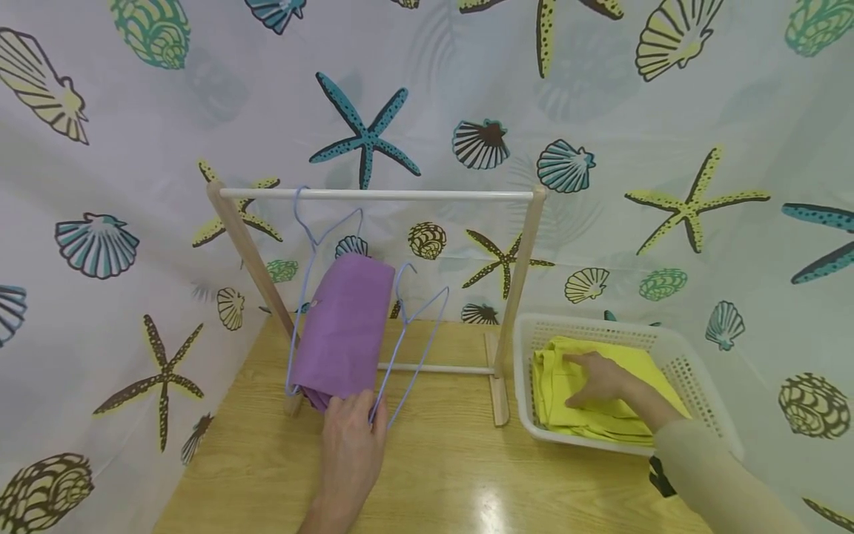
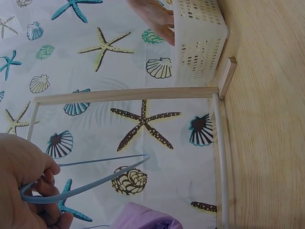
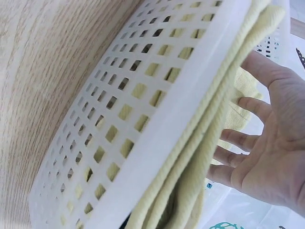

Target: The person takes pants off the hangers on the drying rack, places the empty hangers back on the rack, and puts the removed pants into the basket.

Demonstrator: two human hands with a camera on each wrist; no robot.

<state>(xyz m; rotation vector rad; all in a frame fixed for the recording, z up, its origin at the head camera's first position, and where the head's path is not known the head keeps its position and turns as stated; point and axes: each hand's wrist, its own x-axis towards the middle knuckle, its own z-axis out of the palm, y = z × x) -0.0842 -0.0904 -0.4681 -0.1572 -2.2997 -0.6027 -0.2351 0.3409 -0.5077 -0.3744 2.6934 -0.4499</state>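
My left hand (image 1: 352, 437) grips a thin light-blue hanger (image 1: 406, 321) by its lower part, its hook pointing up in the head view. Just left of it, a folded purple cloth (image 1: 347, 319) hangs on another blue hanger (image 1: 313, 242) from the rack's rail. Over the white basket, my right hand (image 1: 600, 382) reaches with spread fingers to a folded yellow cloth (image 1: 630, 360). In the right wrist view the fingers (image 3: 257, 107) are straight, with fingertips right at the yellow cloth (image 3: 190, 152).
A small rack with a white top rail (image 1: 400, 195) and wooden posts (image 1: 520, 274) stands on the wooden table (image 1: 440, 467). Right of it sits the white perforated basket (image 1: 587, 320). Behind hangs a curtain (image 1: 427, 89) patterned with shells and starfish.
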